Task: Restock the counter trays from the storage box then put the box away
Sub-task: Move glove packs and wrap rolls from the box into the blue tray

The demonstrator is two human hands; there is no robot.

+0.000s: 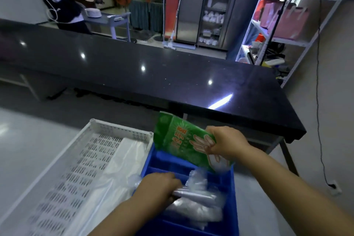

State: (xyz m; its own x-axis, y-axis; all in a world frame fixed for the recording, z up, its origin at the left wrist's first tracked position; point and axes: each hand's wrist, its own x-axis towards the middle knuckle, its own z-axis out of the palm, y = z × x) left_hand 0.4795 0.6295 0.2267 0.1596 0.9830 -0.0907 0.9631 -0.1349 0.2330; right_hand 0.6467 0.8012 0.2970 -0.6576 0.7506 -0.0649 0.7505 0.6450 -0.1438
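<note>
Blue plastic divided storage box [152, 160] sits on pale surface [28, 149]. R hand [226, 143] pinches flat green glove packet [178, 136] just above box's far rim. Packet's long axis slants, top end pointing up-left & away. L hand [159, 186] grips clear plastic roll [197, 195] inside box, lying crosswise. White perforated plastic tray [118, 130] is just left of box.

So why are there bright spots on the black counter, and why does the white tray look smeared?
Head view: the spots are lights mirrored in the glossy black counter; the white tray is motion-blurred, its holes smeared; the wide lens tilts and bends the shelving.
</note>
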